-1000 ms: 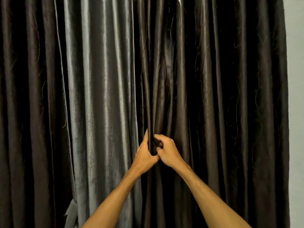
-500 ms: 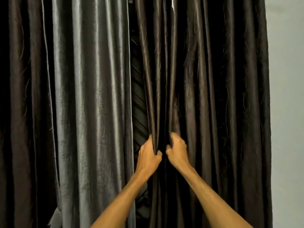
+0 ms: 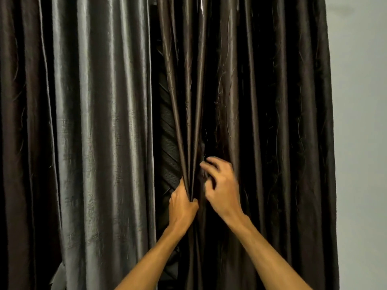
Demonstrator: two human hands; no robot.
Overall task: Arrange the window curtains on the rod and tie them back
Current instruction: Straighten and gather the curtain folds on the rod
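Right hand [image 3: 222, 189] has lifted up and away toward 2 o'clock from where it sat against the left hand half a second ago. The gap between the two panels shows slightly wider at hand height.

Item 1: dark brown curtain [image 3: 272, 122]. Hangs from the top edge to the bottom edge, filling the view from centre out to 3 o'clock. Deep vertical pleats with a faint wavy thread pattern. Its leading edge is gathered into a tight bunch just below centre.

Item 2: left hand [image 3: 183, 204]. At 6 o'clock from centre, fingers curled round the gathered pleats of the dark brown curtain's leading edge, gripping them.

Item 3: right hand. Just beside the left hand, at its 2 o'clock. Fingers are curled and spread against the folds and blurred by motion, so I cannot tell whether any fabric is pinched.

Item 4: grey curtain [image 3: 100, 143]. Shiny, hanging straight from centre toward 9 o'clock, with a darker panel beyond it at the left edge. Neither hand touches it.

Item 5: ribbed dark surface [image 3: 167, 160]. Seen through the narrow gap between the curtains, marked with slanted lines.

Item 6: pale flap [image 3: 57, 277]. At 7 o'clock, at the foot of the grey curtain.

Item 7: wall [image 3: 360, 143]. Plain and light, at 3 o'clock beyond the dark brown curtain.
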